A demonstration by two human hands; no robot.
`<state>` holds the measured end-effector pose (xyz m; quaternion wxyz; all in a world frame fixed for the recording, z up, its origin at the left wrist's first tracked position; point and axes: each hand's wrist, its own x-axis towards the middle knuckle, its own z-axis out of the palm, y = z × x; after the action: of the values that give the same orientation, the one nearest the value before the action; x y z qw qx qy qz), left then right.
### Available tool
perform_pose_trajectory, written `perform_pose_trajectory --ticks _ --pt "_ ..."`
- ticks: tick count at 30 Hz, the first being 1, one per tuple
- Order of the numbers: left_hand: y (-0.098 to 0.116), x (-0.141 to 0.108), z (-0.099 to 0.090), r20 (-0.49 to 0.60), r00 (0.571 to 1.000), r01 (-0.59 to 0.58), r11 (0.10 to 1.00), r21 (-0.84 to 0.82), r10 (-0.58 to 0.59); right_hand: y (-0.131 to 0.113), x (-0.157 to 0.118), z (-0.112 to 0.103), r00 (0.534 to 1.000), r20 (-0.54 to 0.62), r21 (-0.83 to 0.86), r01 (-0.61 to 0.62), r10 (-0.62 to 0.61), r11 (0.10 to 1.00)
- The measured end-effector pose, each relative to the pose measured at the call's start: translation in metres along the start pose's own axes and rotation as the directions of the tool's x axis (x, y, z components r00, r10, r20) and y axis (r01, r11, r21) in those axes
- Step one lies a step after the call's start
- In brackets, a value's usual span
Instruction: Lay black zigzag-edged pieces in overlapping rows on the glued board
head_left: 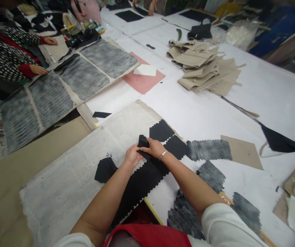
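Note:
Both of my hands hold one small black fabric piece (142, 140) over a pale board (80, 164). My left hand (133, 156) pinches its left edge, while my right hand (155, 148), with a bracelet at the wrist, grips it from the right. Beneath and around them lie black scallop-edged fabric pieces (142, 181), laid out in rows along the board's right side. Another black piece (105, 169) rests left of my left forearm. Grey scallop-edged pieces (209, 150) lie off the board to the right, near my right forearm.
A co-worker's hands (39, 70) rest at a board of grey panels (85, 68) on the left. Beige fabric pieces (201, 65) are heaped further back on the white table (265, 89). A pink sheet (144, 82) and a beige card (242, 151) also lie there.

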<state>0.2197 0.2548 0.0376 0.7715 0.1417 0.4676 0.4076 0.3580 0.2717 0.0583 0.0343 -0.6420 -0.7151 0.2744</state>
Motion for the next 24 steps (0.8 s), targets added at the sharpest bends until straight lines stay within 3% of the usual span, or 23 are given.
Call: perform_pose_trajectory --ticks 3,5,9,13,17,24 --pt "0.001 -0.005 -0.001 0.051 0.994 0.102 0.993 -0.056 -0.100 0.000 -0.003 -0.001 0.999 0.041 -0.055 -0.001 0.003 0.999" --pt "-0.001 -0.007 0.000 0.048 0.993 0.110 0.994 0.012 -0.111 -0.002 -0.004 0.000 0.998 0.062 -0.110 0.027 -0.020 0.994" --pt "-0.008 -0.004 0.003 -0.128 0.991 -0.007 0.988 0.156 0.027 -0.007 -0.007 0.003 0.995 0.073 -0.142 0.074 -0.064 0.987" --pt "-0.012 -0.001 0.005 -0.243 0.966 -0.079 0.996 0.033 0.085 -0.007 -0.012 0.006 0.995 0.080 -0.007 0.064 -0.063 0.998" --pt "-0.010 -0.004 0.007 -0.221 0.975 -0.047 0.996 -0.078 0.029 -0.007 -0.019 0.011 0.998 0.063 0.064 -0.016 0.012 0.998" --pt "-0.010 -0.017 -0.001 -0.207 0.978 0.012 1.000 -0.029 -0.018 -0.018 -0.029 0.023 0.998 0.004 0.065 -0.065 0.065 0.996"
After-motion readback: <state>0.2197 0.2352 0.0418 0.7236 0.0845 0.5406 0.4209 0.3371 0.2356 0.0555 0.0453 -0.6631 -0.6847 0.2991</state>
